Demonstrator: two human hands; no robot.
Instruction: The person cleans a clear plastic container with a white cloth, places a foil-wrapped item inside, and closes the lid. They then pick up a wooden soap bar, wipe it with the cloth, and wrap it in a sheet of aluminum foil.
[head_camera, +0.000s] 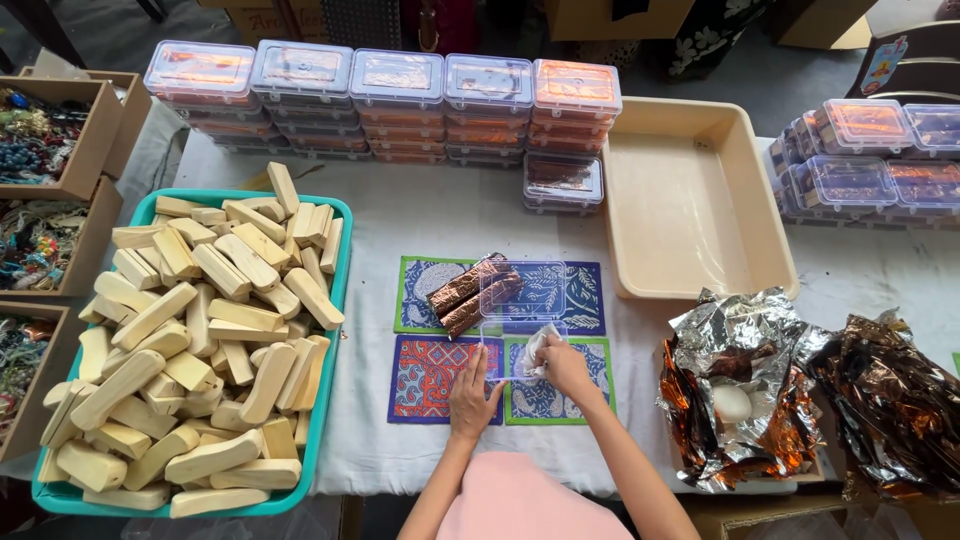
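The left hand (472, 395) is pressing flat on the clear box (522, 300) edge while the right hand (562, 365) is gripping a crumpled cloth (538, 345), wiping it

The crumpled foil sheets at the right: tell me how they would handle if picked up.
The crumpled foil sheets probably weigh little: they look thin and hold sharp creases. They would likely keep their crumpled shape rather than drape, yet dent under any squeeze. The white round thing nested inside might roll out if the heap were tilted.

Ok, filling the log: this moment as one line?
left hand flat on mat | right hand holds white cloth | clear box open
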